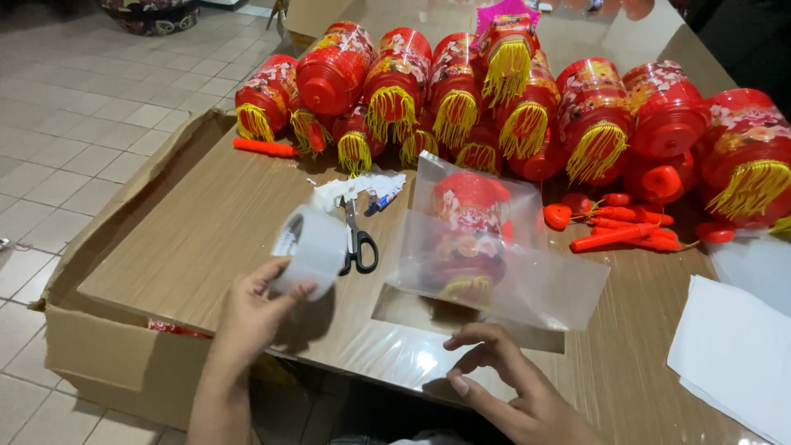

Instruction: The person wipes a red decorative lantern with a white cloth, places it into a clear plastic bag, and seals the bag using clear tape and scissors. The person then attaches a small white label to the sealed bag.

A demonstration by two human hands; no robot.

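Note:
My left hand (251, 309) holds a roll of clear packing tape (311, 245) upright just above the wooden table (198, 239). My right hand (515, 387) rests near the table's front edge, fingers curled and apart, holding nothing. Just beyond it lies a red lantern inside a clear plastic bag (478, 239). Black-handled scissors (358, 243) lie right of the tape roll.
Many red lanterns with yellow tassels (494, 91) are piled along the table's far side. Red plastic handles (626, 231) lie at the right. White sheets (733, 346) sit at the right edge. An open cardboard box (91, 338) stands on the tiled floor at the left.

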